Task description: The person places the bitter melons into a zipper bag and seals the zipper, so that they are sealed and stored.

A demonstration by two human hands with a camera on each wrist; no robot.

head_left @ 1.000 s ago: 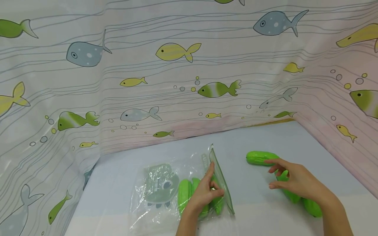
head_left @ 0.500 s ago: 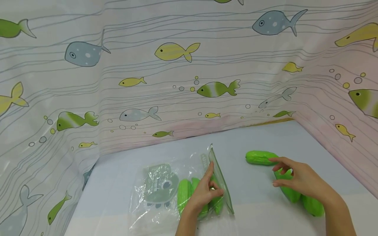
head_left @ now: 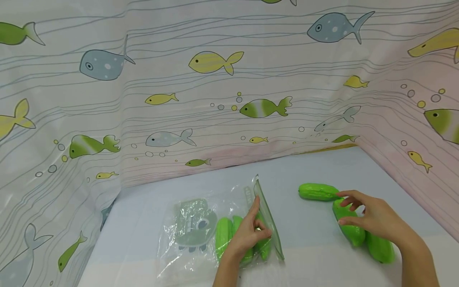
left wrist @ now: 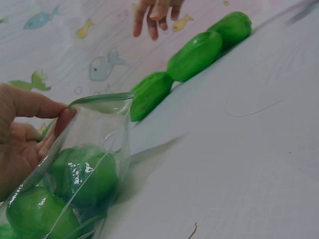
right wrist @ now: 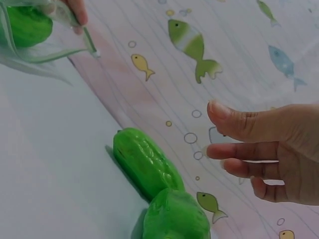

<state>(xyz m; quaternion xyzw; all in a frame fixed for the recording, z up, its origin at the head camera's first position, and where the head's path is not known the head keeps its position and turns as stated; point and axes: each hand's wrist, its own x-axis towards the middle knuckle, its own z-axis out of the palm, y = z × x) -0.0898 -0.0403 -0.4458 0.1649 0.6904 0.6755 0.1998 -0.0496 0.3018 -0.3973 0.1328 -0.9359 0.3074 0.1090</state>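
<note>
My left hand (head_left: 245,236) pinches the green zip rim of a clear plastic bag (head_left: 171,255) with a dinosaur print, which lies on the table. In the left wrist view, thumb and finger close on that rim (left wrist: 107,97) and the mouth stands apart. Several bright green cucumbers (head_left: 224,235) are inside, partly behind the hand. My right hand (head_left: 376,217) hovers with loosely bent fingers and holds nothing. Beneath and beside it lie three more cucumbers: one at the back (head_left: 316,191), one in the middle (head_left: 349,230), one nearest (head_left: 381,248).
A pale tablecloth (head_left: 305,255) covers the table. Curtain-like sheeting (head_left: 215,119) with printed fish stands behind it and at both sides. A thin hair-like strand (left wrist: 254,114) shows on the cloth in the left wrist view.
My right hand has drifted a little to the right above the loose cucumbers, uncovering more of the middle one. The left hand and the bag have stayed in place.
</note>
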